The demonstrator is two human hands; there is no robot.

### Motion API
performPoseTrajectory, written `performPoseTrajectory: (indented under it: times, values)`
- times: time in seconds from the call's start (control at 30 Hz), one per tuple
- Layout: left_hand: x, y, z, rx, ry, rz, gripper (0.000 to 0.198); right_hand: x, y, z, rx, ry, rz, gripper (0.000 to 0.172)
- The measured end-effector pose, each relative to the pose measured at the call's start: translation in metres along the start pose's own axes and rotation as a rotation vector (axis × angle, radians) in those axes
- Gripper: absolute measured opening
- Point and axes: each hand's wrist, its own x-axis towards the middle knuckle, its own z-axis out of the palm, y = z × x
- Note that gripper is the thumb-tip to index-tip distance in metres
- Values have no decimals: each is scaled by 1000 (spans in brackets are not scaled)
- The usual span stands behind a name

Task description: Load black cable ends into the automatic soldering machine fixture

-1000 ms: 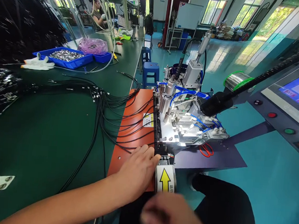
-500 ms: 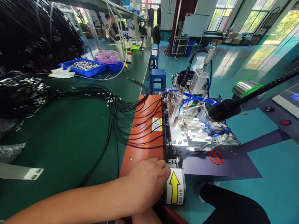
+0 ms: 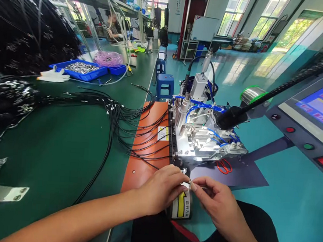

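My left hand (image 3: pixel 166 189) is closed in a pinch over the near end of the orange plate (image 3: pixel 138 176), at the end of a thin black cable (image 3: pixel 150 164). Fingertip to fingertip with it, my right hand (image 3: pixel 216 200) pinches something too small to make out at the cable's tip. Below the hands is a label with a yellow arrow (image 3: pixel 181 207). More black cables (image 3: pixel 148 144) lie side by side across the orange plate, their ends at the dark rail (image 3: pixel 173 144) of the metal machine (image 3: pixel 204 138).
A cable bundle (image 3: pixel 112 110) lies on the green table (image 3: pixel 65 147). Farther back are a blue tray (image 3: pixel 98 73) of small metal parts and a white glove (image 3: pixel 53 74). At right stand a control panel (image 3: pixel 300 119), a black flexible arm (image 3: pixel 233 117) and a wire spool (image 3: pixel 253 95). A co-worker (image 3: pixel 114 29) sits far back.
My right hand has come out from under the left forearm and now meets the left fingertips. My left hand has drawn slightly back from the rail. The view has shifted right.
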Motion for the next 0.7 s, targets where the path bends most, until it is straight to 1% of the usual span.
performPoseTrajectory:
  times: [0.03,0.1,0.17,0.27,0.33,0.47,0.6,0.7]
  values:
    - [0,-4,4,-18,36,4,22,1,3,0,49,13,14,28]
    - [0,-9,9,-37,101,4,22,0,8,3,178,-18,65,32]
    - [0,-10,12,-36,132,1,22,-2,11,7,266,-5,105,37]
    - [0,-7,11,-2,116,-2,21,-4,13,11,333,31,153,40]
    - [0,-5,10,37,101,23,21,-5,13,12,344,52,136,38]
    - [0,-5,12,39,125,62,21,-6,13,12,352,17,77,33]
    - [1,-5,13,-1,141,28,18,-10,17,5,457,12,54,43]
    - [2,-4,12,13,131,-14,20,-12,21,0,419,64,66,38]
